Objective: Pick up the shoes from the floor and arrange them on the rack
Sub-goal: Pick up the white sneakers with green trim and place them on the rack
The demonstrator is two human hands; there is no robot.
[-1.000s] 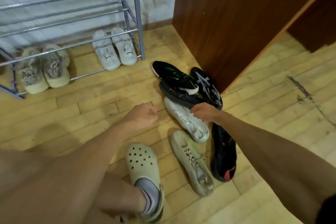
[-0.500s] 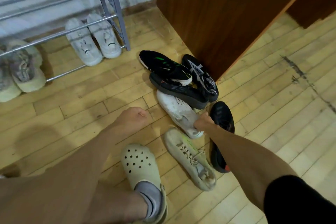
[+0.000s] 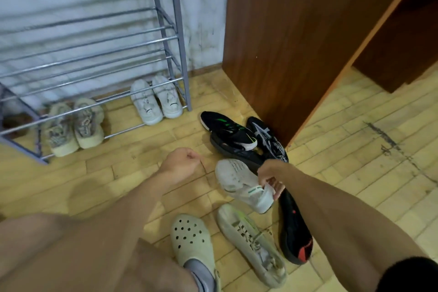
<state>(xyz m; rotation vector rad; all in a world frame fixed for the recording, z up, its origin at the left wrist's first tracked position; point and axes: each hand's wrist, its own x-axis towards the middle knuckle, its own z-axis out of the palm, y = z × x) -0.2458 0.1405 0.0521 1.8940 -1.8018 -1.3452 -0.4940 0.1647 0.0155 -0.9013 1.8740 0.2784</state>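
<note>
White shoe: the white shoe (image 3: pixel 239 184) is pinched at its heel collar by the right hand (image 3: pixel 270 176); the toe points away from the grip, toward the rack, and whether the sole is clear of the floor cannot be told.
Grip: the fingers (image 3: pixel 276 191) of the right hand are closed on the heel rim only (a narrow hold, judged weak for a shoe that hangs long from one end).
Risk of slipping: the shoe could swing toe-down and be pulled out of the pinch if it is lifted fast.
Risk of snagging: the black shoe pile (image 3: pixel 239 136) lies just beyond the grip and touches the white shoe's toe side, so a neighbour could be dragged along.
Beneath the wrist: the black-and-red shoe (image 3: pixel 294 227) lies just beside the grip, partly hidden by the forearm.
Nearer than the grip: the matching pale shoe (image 3: pixel 251 242) lies on the floor.
Left hand: the left hand (image 3: pixel 181 163) is curled into a loose fist, holding nothing, well to the left of the grip.
Rack: the rack (image 3: pixel 94 47) stands far left and beyond the grip (two pairs are seen under its lowest rails).
</note>
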